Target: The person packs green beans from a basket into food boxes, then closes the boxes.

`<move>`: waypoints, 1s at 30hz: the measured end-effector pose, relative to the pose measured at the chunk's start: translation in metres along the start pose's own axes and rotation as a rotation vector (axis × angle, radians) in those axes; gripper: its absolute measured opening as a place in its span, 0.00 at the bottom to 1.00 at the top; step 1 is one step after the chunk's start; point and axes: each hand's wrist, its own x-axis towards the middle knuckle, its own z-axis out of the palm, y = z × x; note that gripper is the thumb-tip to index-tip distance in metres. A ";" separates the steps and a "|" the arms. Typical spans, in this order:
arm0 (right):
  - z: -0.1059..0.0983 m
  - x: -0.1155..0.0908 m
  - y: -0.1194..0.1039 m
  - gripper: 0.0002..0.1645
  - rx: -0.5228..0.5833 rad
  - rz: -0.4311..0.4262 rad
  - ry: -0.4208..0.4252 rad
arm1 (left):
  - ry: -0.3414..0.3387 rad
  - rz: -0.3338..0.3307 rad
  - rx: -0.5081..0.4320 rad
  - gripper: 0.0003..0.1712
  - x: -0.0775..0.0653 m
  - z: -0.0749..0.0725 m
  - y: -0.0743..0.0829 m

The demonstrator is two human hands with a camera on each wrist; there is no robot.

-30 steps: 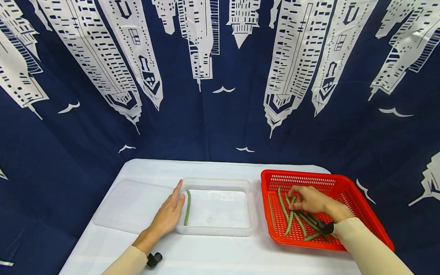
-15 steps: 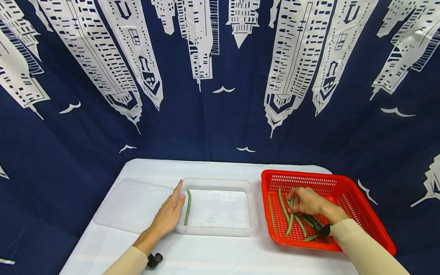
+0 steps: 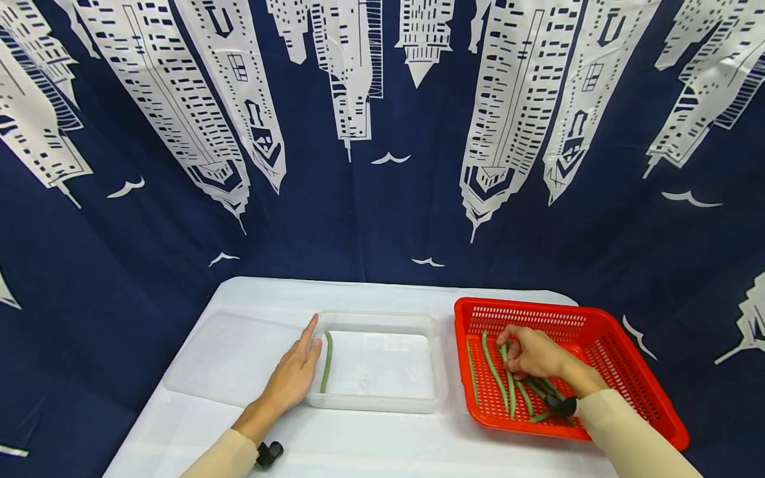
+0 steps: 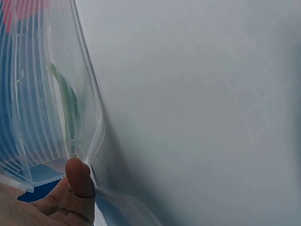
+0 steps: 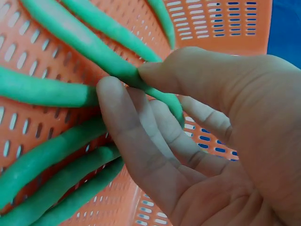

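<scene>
A lone green bean [image 3: 327,362] lies in the clear container [image 3: 382,402] (left fingers [image 3: 309,326] straight against its side) as right fingers [image 5: 134,136] pinch a second bean [image 5: 84,37], with several more beans [image 3: 494,365] left in the red basket [image 3: 520,304].

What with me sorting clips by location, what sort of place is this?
Probably a tabletop staged indoors for recording: a dark blue skyline-print cloth hangs behind a white table bearing a clear container and a red basket of green beans. Any room beyond is hidden.
</scene>
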 end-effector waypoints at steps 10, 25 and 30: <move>-0.003 -0.002 -0.008 0.31 0.070 -0.093 0.066 | 0.006 -0.002 -0.001 0.38 -0.001 0.001 0.001; -0.009 -0.004 -0.054 0.30 0.019 -0.191 0.232 | 0.021 0.022 -0.029 0.38 -0.002 0.000 0.002; -0.004 -0.003 -0.072 0.29 0.010 -0.199 0.263 | 0.021 0.026 -0.040 0.38 -0.003 -0.001 0.003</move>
